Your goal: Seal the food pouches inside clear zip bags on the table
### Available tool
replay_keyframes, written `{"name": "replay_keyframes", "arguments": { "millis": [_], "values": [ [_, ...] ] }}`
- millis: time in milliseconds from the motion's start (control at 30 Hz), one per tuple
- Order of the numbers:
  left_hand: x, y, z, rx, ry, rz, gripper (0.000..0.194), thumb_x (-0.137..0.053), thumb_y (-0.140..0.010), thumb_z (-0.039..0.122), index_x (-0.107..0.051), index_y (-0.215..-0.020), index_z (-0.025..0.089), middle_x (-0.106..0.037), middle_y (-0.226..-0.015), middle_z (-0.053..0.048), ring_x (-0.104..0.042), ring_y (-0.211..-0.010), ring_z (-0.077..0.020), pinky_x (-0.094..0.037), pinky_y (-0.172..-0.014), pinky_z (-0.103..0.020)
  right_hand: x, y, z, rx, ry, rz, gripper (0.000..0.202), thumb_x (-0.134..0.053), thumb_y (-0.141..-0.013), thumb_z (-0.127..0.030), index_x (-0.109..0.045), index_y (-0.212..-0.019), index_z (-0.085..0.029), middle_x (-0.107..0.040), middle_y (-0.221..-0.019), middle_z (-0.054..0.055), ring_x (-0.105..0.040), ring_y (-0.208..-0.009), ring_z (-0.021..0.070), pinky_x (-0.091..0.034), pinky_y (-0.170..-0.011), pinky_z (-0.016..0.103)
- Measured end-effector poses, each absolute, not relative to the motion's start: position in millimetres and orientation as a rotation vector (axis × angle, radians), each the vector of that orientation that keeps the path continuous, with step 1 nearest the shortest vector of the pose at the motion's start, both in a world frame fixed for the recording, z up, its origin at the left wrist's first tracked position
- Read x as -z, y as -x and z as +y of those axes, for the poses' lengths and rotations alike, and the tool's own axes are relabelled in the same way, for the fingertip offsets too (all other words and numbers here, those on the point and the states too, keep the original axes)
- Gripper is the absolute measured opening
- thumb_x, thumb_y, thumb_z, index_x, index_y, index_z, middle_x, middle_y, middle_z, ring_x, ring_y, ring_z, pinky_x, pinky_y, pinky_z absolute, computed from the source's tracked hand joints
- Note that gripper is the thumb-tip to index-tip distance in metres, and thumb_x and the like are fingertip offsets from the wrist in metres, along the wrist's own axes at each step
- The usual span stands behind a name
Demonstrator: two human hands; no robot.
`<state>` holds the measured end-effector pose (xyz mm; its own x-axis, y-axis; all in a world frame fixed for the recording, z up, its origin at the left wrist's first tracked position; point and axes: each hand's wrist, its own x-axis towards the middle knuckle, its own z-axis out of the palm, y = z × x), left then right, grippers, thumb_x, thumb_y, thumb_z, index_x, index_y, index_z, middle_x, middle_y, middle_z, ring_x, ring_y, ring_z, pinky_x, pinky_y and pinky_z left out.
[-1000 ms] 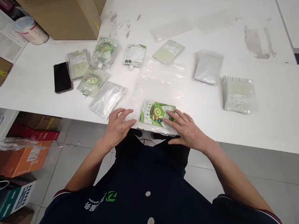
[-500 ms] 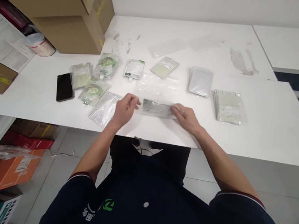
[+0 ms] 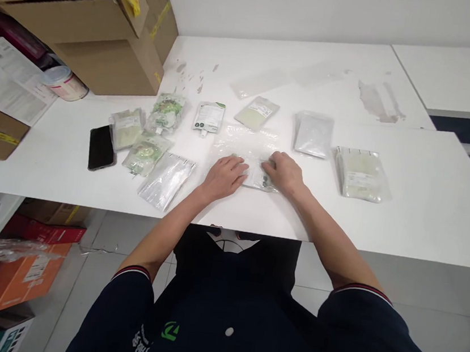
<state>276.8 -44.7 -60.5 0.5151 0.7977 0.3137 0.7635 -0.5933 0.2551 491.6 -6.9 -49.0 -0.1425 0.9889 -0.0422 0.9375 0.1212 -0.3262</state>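
Observation:
A pouch in clear plastic wrap (image 3: 256,175) lies near the table's front edge. My left hand (image 3: 225,176) rests on its left part, fingers spread. On its right part lies my right hand (image 3: 283,173), its fingers bent and pressing down, not closed round it. Clear bubble wrap (image 3: 246,138) extends behind both hands. Further back are a white and green spouted pouch (image 3: 209,117) and a flat greenish packet (image 3: 257,113). Left of my left hand lies a clear plastic bag (image 3: 166,182).
Greenish packets (image 3: 361,174) and silvery bags (image 3: 313,134) lie to the right. A black phone (image 3: 102,148) and wrapped green pouches (image 3: 166,112) are left. Cardboard boxes (image 3: 107,63) stand at the back left beside a round tub (image 3: 65,84).
The wrapped pouch now lies lower against the table. Both hands have moved from gripping its ends to resting over it, my left hand shifting right. The view has tilted slightly.

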Motion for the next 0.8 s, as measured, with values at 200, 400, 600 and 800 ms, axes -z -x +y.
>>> {"name": "replay_keyframes", "arguments": {
  "millis": [200, 400, 600, 800],
  "values": [
    [52, -273, -31, -0.173, -2.560, 1.330, 0.073, -0.043, -0.091, 0.068, -0.040, -0.149, 0.023, -0.034, -0.159, -0.013, -0.029, -0.147, -0.0342, -0.027, -0.117, -0.050, 58, -498, -20, -0.115, 1.465, -2.338, 0.042, -0.050, -0.096, -0.039, -0.057, -0.129, -0.014, -0.051, -0.139, 0.020, -0.046, -0.129, 0.0343, -0.039, -0.104, 0.050],
    [37, -278, -33, 0.095, -2.607, 1.333, 0.068, -0.049, -0.094, 0.050, -0.030, -0.152, 0.019, -0.026, -0.162, -0.016, -0.024, -0.149, -0.0347, -0.026, -0.117, -0.048, 71, -528, -26, -0.620, 1.117, -2.549, 0.079, -0.064, -0.084, -0.048, -0.038, -0.150, -0.014, -0.039, -0.155, 0.018, -0.033, -0.145, 0.0337, -0.030, -0.118, 0.055],
    [-3, -276, -64, 0.232, -2.475, 1.183, 0.047, -0.033, -0.098, 0.035, -0.045, -0.140, 0.017, -0.053, -0.142, -0.016, -0.052, -0.126, -0.0307, -0.042, -0.099, -0.042, 45, -544, -65, -0.913, 1.007, -2.480, 0.062, -0.056, -0.087, -0.031, -0.042, -0.147, -0.025, -0.049, -0.148, 0.010, -0.050, -0.133, 0.0287, -0.046, -0.106, 0.051],
    [-42, -269, -37, 0.325, -2.291, 1.241, 0.046, -0.030, -0.098, 0.053, -0.062, -0.115, 0.023, -0.071, -0.101, -0.007, -0.064, -0.092, -0.0247, -0.043, -0.076, -0.033, 45, -535, -66, -1.084, 1.322, -2.082, 0.034, -0.046, -0.094, -0.046, -0.063, -0.107, -0.020, -0.069, -0.092, 0.006, -0.061, -0.078, 0.0201, -0.049, -0.069, 0.034]
  ]
}}
